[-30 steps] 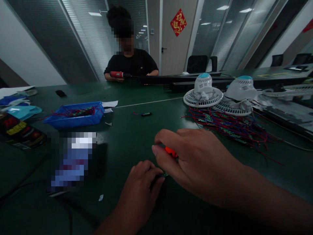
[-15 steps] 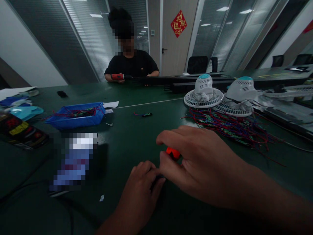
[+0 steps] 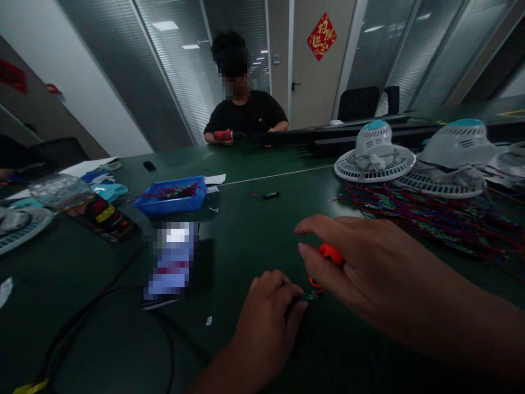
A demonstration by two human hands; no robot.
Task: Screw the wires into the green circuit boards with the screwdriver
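My left hand (image 3: pixel 268 317) pinches a small green circuit board (image 3: pixel 312 295) close to the tabletop, its end showing past the fingertips. A red wire (image 3: pixel 315 283) curves up from the board toward my right hand. Tucked inside my right hand (image 3: pixel 377 268) is a bright orange-red object (image 3: pixel 330 253); most of it is hidden, so its kind cannot be made out. The right thumb and index fingertips are apart, just above and to the right of the board.
A blue tray (image 3: pixel 172 203) holds wired boards; a single wired board (image 3: pixel 270 195) lies beyond my hands. At right, wired boards (image 3: pixel 430 219) are heaped before white fan-like housings (image 3: pixel 374 164). A phone (image 3: pixel 172 262), bottle (image 3: pixel 106 216) and black cables (image 3: pixel 82 312) lie left. A person (image 3: pixel 246 115) sits opposite.
The view has swung left, shifting everything rightward in the picture. My right hand has drawn slightly away from the left, and the board's end and red wire now show between them.
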